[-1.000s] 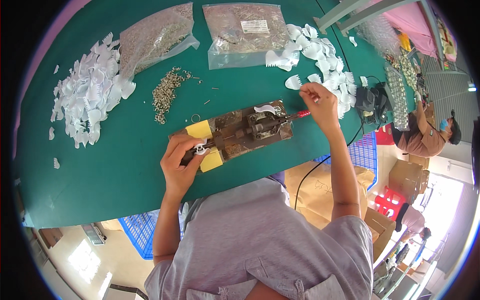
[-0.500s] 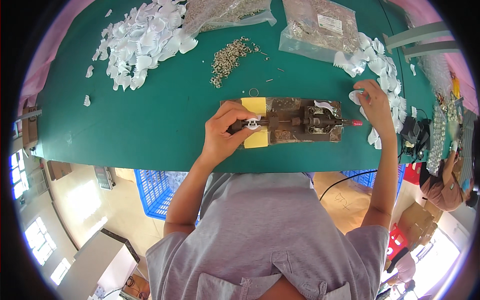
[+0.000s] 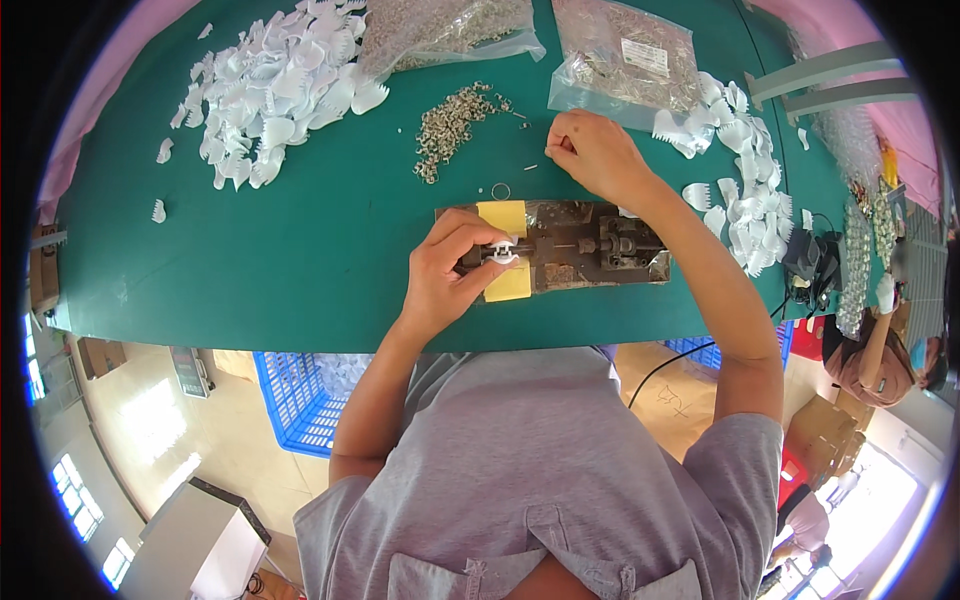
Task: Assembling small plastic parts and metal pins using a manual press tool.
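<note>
Closed around a small white plastic claw clip (image 3: 504,251), my left hand (image 3: 447,265) holds it at the left end of a brown metal fixture (image 3: 570,272). Thumb and fingers pinch it over a yellow patch (image 3: 508,288) on the fixture. My right hand (image 3: 603,158) is at the table beyond the fixture, fingers curled and pressed together; what they hold, if anything, is hidden. Just left of those fingertips lies a thin metal pin (image 3: 530,168). A heap of small metal springs (image 3: 452,130) lies farther left, and a wire ring (image 3: 501,191) rests behind the fixture.
White toothed clip halves form a large pile (image 3: 285,90) at far left and a smaller one (image 3: 752,200) at right. A bag of springs (image 3: 440,35) and a bag of pins (image 3: 625,65) lie at the back. Grey metal bars (image 3: 830,75) stand at the right edge.
My right hand has moved left from the right-hand pile of clip halves to the pins beyond the fixture. My left hand still holds the clip in place.
</note>
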{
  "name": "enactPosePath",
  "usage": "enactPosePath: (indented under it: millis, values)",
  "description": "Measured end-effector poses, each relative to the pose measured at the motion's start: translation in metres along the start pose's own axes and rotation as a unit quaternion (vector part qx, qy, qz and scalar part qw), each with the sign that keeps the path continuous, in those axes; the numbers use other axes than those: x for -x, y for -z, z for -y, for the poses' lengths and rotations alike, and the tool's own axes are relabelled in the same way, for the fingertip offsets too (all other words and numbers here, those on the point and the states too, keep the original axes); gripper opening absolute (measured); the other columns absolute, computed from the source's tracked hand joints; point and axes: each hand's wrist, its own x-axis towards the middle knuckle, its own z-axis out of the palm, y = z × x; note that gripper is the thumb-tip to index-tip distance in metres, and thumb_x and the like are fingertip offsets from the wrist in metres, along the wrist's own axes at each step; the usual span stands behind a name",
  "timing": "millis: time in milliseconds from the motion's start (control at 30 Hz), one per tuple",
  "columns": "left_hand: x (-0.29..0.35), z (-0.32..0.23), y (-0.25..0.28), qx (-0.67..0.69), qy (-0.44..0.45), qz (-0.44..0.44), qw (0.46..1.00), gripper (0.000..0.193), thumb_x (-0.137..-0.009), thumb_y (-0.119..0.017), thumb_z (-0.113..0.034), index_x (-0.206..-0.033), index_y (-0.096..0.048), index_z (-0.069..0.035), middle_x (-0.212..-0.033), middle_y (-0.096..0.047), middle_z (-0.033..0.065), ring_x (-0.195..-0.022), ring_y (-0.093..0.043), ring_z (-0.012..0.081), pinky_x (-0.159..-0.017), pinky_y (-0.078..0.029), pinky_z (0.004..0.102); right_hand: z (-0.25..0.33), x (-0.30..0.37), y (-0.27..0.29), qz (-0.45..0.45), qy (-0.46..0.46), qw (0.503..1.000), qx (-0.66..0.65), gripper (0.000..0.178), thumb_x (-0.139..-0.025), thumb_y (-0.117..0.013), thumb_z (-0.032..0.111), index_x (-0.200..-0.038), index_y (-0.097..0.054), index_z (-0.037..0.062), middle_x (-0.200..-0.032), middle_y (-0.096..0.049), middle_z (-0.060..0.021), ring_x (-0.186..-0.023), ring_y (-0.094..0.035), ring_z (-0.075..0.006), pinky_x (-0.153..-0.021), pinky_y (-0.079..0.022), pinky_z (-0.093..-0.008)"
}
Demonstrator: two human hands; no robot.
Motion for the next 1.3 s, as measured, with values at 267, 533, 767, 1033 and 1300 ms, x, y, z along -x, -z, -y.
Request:
enactPosePath:
  millis: [267,533,767,1033,1300]
  values:
    - [0.002,0.007,0.001,0.009,0.0,0.006,1.0,0.027,-0.079,-0.086,0.002,-0.103,-0.075,-0.003,-0.102,-0.068,0.0055,-0.092,-0.064,0.0172,-0.076,-0.052,0.0289,0.048,0.04,0.029,0.03,-0.027,0.962,-0.271,0.014,-0.096,-0.069,0.006,-0.109,-0.071,0.0015,-0.096,-0.071,-0.0063,-0.08,-0.065,-0.0135,-0.075,-0.054,-0.029]
    - [0.001,0.004,0.0,0.032,0.02,-0.01,0.999,0.024,-0.079,-0.086,-0.001,-0.1,-0.074,-0.004,-0.097,-0.066,0.005,-0.087,-0.063,0.0195,-0.07,-0.052,0.0308,0.094,0.087,0.006,-0.118,0.084,0.976,-0.165,0.012,-0.086,-0.081,0.004,-0.097,-0.077,0.0079,-0.095,-0.074,-0.0018,-0.09,-0.067,-0.0187,-0.087,-0.047,-0.0341]
    - [-0.001,0.002,0.001,0.028,0.005,-0.009,1.0,0.025,-0.079,-0.087,0.0,-0.101,-0.074,-0.004,-0.096,-0.065,0.004,-0.083,-0.061,0.0174,-0.067,-0.051,0.0297,0.1,0.092,-0.017,-0.197,0.077,0.971,-0.108,0.012,-0.084,-0.081,0.006,-0.092,-0.074,0.0102,-0.095,-0.074,0.0019,-0.097,-0.066,-0.0209,-0.099,-0.043,-0.0462]
    - [0.0,0.004,-0.002,0.031,0.006,-0.014,0.999,0.026,-0.078,-0.088,-0.001,-0.1,-0.075,-0.005,-0.096,-0.065,0.004,-0.081,-0.06,0.0174,-0.066,-0.049,0.0292,0.101,0.11,-0.002,-0.218,0.038,0.967,-0.127,0.024,-0.085,-0.081,0.005,-0.107,-0.076,0.0081,-0.105,-0.076,-0.0053,-0.104,-0.068,-0.0259,-0.097,-0.05,-0.0428]
    - [-0.002,0.005,-0.003,0.003,-0.014,-0.027,1.0,0.028,-0.074,-0.091,-0.003,-0.097,-0.074,-0.006,-0.092,-0.066,0.0042,-0.086,-0.06,0.0196,-0.074,-0.049,0.0319,-0.018,0.181,0.023,-0.324,-0.23,0.914,-0.084,0.026,-0.11,-0.055,0.016,-0.118,-0.076,0.001,-0.105,-0.075,-0.0104,-0.1,-0.067,-0.021,-0.091,-0.051,-0.0331]
